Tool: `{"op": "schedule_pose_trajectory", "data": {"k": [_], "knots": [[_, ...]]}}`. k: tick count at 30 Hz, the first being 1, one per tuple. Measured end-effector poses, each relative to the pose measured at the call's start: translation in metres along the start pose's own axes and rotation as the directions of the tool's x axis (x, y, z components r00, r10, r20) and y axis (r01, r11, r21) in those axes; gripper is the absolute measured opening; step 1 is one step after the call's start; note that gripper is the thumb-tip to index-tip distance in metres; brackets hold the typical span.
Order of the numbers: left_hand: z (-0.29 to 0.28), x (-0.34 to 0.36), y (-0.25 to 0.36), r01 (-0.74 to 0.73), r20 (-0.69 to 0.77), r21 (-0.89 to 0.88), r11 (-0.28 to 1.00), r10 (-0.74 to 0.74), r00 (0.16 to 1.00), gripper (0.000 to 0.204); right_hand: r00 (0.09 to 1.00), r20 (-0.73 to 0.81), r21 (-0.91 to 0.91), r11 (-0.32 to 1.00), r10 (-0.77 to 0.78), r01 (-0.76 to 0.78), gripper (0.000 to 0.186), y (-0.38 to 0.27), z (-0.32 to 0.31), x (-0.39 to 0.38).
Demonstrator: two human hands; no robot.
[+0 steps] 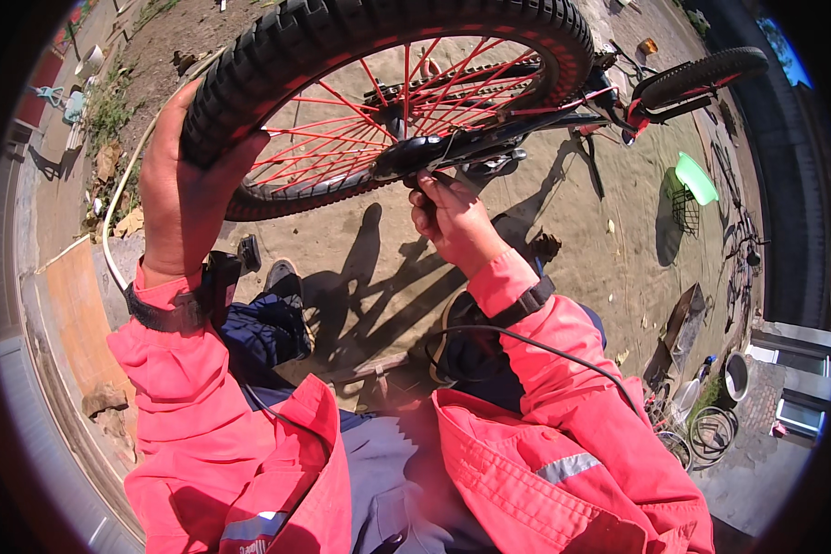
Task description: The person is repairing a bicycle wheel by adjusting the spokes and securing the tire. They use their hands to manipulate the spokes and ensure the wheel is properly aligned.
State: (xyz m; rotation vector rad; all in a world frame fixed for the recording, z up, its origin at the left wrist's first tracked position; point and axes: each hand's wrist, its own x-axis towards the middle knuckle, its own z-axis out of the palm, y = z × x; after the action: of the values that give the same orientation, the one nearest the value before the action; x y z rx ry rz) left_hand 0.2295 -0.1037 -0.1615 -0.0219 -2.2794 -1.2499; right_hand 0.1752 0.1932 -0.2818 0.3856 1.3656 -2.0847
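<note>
A bicycle wheel with a knobby black tyre (277,65) and red spokes (332,125) tilts in front of me, still joined to the black bike frame. My left hand (189,171) is wrapped round the tyre at its left side. Close to the wheel's middle, my right hand (454,220) has its fingers pinched together just beneath a black cover (406,159) at the hub. Whatever those fingers hold is too small and hidden to make out. Behind the spokes runs the chain (475,78). The bike's other wheel (702,78) sticks out at the far right.
A bright green basket (697,179) stands at the right on tan ground cloth. A pale hose (137,152) curves along the left, beside a wooden board (81,309). Coiled cable (711,434) and a bucket (736,376) are at lower right. A dark cord (535,340) crosses my right sleeve.
</note>
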Motion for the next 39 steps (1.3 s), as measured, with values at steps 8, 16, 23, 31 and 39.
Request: {"op": "schedule_pose_trajectory", "data": {"k": [8,16,23,31,39], "knots": [[0.003,0.006,0.001,-0.018,0.001,-0.051,0.999,0.018,1.0,0.06,0.999,0.007,-0.013,0.999,-0.034,0.034,0.017,0.001,-0.001,0.001],[0.003,0.005,0.005,0.004,-0.009,-0.033,0.999,-0.004,1.0,0.059,0.999,-0.002,-0.015,0.999,-0.036,0.036,0.015,0.001,0.0,-0.001],[-0.001,0.001,0.002,-0.013,0.001,0.024,1.0,0.013,1.0,0.057,0.998,0.039,0.118,0.991,0.055,-0.059,0.016,0.002,-0.004,0.004],[0.001,0.001,-0.005,-0.003,-0.003,-0.046,0.999,0.002,1.0,0.057,0.978,0.126,0.299,0.933,0.167,-0.198,0.022,0.004,-0.009,0.011],[0.001,0.002,-0.002,0.002,-0.017,-0.006,1.0,-0.002,1.0,0.058,0.984,0.055,0.103,0.979,0.172,-0.177,0.024,-0.002,-0.006,0.003]]}}
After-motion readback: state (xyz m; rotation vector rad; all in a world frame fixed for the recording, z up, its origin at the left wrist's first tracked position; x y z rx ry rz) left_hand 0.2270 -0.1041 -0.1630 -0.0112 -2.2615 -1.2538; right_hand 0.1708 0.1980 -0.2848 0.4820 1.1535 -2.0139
